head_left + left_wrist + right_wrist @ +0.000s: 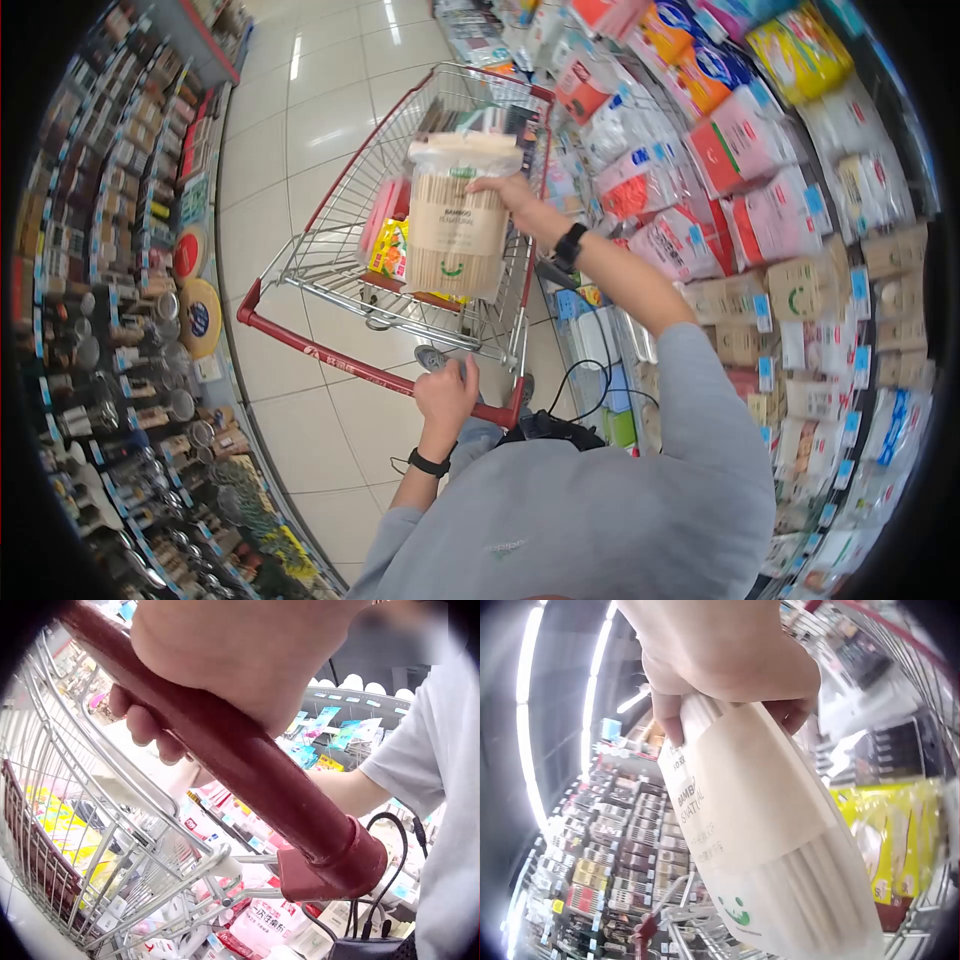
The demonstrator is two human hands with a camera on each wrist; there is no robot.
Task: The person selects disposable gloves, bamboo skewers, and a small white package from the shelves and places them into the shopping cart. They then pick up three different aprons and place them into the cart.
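A clear pack of bamboo sticks with a beige paper band is held over the shopping cart by the right hand. In the right wrist view that hand grips the pack by one side, thumb on the front, other fingers behind. The left hand is at the cart's red handle. Its fingers curl round the bar in the left wrist view, where the hand shows close up.
Inside the metal cart lie yellow packets, a pink item and dark boxes. Shelves of utensils line the left side; bagged goods fill shelves on the right. Tiled floor runs between them.
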